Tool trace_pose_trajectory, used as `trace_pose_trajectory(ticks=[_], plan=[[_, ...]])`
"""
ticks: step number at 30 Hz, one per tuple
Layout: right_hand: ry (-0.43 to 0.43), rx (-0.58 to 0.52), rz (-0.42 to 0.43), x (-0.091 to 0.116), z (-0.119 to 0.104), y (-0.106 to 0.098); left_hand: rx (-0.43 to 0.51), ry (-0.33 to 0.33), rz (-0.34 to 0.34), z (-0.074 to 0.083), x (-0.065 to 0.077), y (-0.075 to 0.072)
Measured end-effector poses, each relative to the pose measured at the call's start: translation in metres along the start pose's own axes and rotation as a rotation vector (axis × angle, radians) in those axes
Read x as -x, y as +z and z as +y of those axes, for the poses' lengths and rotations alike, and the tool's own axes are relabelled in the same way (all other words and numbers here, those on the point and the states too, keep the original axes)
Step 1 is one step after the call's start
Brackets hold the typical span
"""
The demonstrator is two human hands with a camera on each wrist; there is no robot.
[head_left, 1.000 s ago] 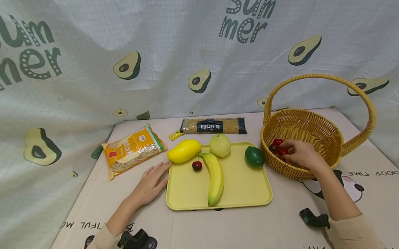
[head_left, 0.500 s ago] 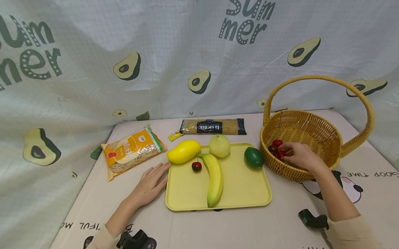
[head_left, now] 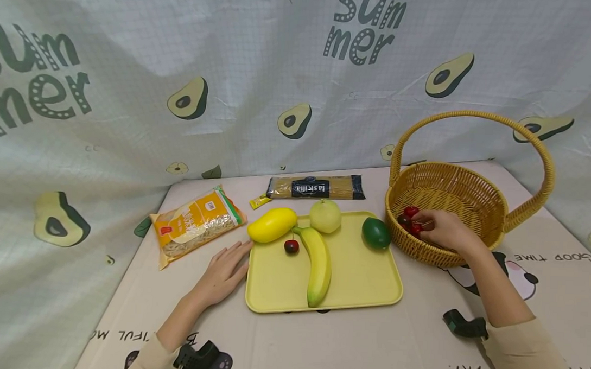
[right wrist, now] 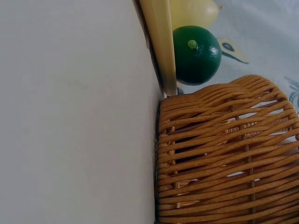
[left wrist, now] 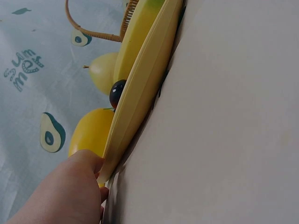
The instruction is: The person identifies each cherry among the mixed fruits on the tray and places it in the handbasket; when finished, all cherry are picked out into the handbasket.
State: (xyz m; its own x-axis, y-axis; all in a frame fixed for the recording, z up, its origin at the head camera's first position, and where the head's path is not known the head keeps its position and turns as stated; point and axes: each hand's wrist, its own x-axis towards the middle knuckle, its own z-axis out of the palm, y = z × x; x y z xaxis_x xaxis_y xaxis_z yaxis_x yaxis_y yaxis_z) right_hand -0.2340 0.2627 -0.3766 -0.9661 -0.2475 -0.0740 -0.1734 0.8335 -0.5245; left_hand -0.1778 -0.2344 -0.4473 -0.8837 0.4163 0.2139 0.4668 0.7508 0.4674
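In the head view, my right hand reaches into the wicker basket, its curled fingers at a red cherry. Other dark and red cherries lie beside it against the basket's near-left wall. The basket hides this hand in the right wrist view. My left hand lies flat on the table, fingertips at the left rim of the yellow tray. On that tray are a mango, a single cherry, a banana, a pale green round fruit and a dark green lime-like fruit.
Behind the tray lies a pack of spaghetti, with a small yellow sachet beside it. An orange bag of oat-like flakes is at the left. The basket's tall handle arches above the right hand. A printed cloth hangs behind the table.
The right hand's fingers shift very slightly among the cherries in the basket. The left hand and the things on the tray keep their places.
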Motion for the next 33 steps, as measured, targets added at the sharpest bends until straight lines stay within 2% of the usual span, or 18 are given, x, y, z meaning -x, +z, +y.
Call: trace_pose_trajectory(ticks=[11, 17, 24, 33], plan=[[0.034, -0.080, 0.045, 0.003, 0.001, -0.004, 0.000, -0.002, -0.005, 0.001, -0.001, 0.000], [0.043, -0.064, 0.096, 0.005, -0.001, -0.008, -0.002, 0.001, -0.007, 0.001, -0.002, -0.001], [0.018, -0.053, 0.171, 0.007, -0.004, -0.012, -0.005, 0.008, -0.004, 0.000, -0.003, 0.000], [-0.059, -0.032, 0.276, 0.009, -0.014, -0.011, -0.004, 0.016, 0.003, 0.000, -0.002, 0.002]])
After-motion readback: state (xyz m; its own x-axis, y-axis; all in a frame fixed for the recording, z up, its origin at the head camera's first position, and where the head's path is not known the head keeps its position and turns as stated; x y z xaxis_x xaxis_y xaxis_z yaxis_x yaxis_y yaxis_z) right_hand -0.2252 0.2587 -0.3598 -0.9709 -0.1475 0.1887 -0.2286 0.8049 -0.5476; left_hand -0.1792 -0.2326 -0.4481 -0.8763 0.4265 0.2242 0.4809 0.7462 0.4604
